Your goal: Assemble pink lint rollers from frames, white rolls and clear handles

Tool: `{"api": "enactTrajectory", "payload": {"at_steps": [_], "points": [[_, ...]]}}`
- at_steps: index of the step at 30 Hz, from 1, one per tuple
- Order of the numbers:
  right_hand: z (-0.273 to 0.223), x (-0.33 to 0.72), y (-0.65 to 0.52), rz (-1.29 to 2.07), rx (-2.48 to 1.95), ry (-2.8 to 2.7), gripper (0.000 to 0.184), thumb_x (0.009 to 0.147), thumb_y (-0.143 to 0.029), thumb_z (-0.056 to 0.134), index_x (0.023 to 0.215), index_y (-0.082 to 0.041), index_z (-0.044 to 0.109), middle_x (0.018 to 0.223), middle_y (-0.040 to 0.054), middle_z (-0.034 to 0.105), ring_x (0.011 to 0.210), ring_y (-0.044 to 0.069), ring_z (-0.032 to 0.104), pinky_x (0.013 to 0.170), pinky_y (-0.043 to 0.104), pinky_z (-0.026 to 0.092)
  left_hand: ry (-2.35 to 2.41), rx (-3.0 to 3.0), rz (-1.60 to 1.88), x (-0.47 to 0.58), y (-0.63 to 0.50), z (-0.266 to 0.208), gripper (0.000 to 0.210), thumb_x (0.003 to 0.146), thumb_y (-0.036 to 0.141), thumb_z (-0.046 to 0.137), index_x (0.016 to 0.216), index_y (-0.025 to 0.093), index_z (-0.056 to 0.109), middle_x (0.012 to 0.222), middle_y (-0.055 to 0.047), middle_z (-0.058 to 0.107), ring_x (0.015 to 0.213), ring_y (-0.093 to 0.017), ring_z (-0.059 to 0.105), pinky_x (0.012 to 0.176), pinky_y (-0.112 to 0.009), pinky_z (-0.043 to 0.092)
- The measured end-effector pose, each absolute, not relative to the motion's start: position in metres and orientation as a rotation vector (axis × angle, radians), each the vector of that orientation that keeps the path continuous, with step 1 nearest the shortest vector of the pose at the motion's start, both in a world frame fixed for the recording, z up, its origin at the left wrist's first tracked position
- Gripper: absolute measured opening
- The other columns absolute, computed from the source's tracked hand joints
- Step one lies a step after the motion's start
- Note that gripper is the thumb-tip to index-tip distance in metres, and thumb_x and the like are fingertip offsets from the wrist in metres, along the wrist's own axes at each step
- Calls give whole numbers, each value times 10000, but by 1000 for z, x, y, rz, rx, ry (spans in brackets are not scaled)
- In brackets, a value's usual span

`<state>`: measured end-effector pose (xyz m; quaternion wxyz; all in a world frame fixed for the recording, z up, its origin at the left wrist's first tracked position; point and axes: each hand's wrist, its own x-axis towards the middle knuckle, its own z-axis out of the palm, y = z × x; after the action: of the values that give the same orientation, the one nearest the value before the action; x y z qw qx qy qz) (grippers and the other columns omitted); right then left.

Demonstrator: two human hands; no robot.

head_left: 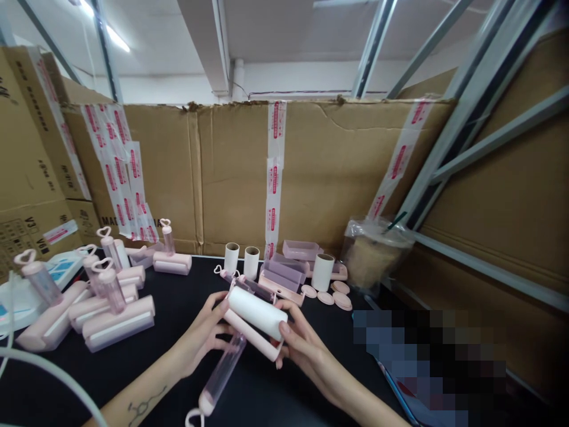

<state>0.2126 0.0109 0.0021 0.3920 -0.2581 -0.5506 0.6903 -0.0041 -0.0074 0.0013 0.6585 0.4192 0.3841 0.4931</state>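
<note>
Above the dark table, both hands hold a pink lint roller (pixel 251 335) with a white sticky roll (pixel 258 311) set along its body. My left hand (pixel 212 326) is closed on its left end, with the fingers partly behind it. My right hand (pixel 304 341) grips the right end, thumb on the end of the white roll. A clear handle (pixel 223 367) slants down and left from the body and ends in a heart-shaped loop (pixel 194 418). Just behind the hands lie purple translucent covers (pixel 284 273) and a pink body part (pixel 281 289).
Several assembled lint rollers (pixel 119 323) stand at the left, by a white device (pixel 18 302) and a pale hose (pixel 57 370). White rolls (pixel 323 273) and pink discs (pixel 342 300) are at the back. A bagged cup (pixel 373 255) stands right, before the cardboard wall (pixel 235 178).
</note>
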Motion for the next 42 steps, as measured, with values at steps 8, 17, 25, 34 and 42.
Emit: {"api": "enactTrajectory", "payload": {"at_steps": [8, 17, 25, 34, 42], "points": [[-5, 204, 9, 1854, -675, -1512, 481, 720, -423, 715, 1012, -277, 361, 811, -41, 513, 619, 84, 485, 481, 163, 425, 1022, 967, 1056, 4, -10, -11, 527, 741, 520, 619, 1145, 225, 454, 787, -36, 574, 608, -179, 598, 440, -292, 533], [-15, 206, 15, 1845, -859, -1458, 427, 699, -564, 656, 743, -144, 593, 689, -1, 502, 573, 96, 481, 443, 178, 446, 968, 970, 1145, 9, -12, -7, 396, 749, 475, 625, 1008, 214, 480, 824, -21, 545, 620, -165, 580, 392, -289, 539], [-17, 203, 12, 1869, -862, -1500, 491, 639, -626, 662, 664, -142, 587, 559, -24, 488, 453, 77, 440, 369, 174, 363, 928, 824, 987, 9, -10, -15, 412, 760, 488, 606, 1023, 216, 440, 730, -7, 580, 574, -162, 582, 428, -315, 544], [-10, 206, 18, 1753, -872, -1596, 506, 655, -633, 635, 558, -141, 568, 441, -39, 455, 375, 59, 366, 364, 195, 185, 846, 818, 963, 8, -9, -11, 356, 753, 452, 622, 919, 218, 411, 752, -20, 596, 558, -172, 599, 473, -353, 544], [-7, 204, 18, 1693, -838, -1668, 493, 675, -620, 623, 542, -154, 534, 484, -57, 373, 429, 63, 261, 414, 220, 161, 857, 814, 958, 4, -8, -11, 350, 751, 441, 620, 905, 230, 388, 740, -4, 595, 555, -175, 619, 495, -347, 541]]}}
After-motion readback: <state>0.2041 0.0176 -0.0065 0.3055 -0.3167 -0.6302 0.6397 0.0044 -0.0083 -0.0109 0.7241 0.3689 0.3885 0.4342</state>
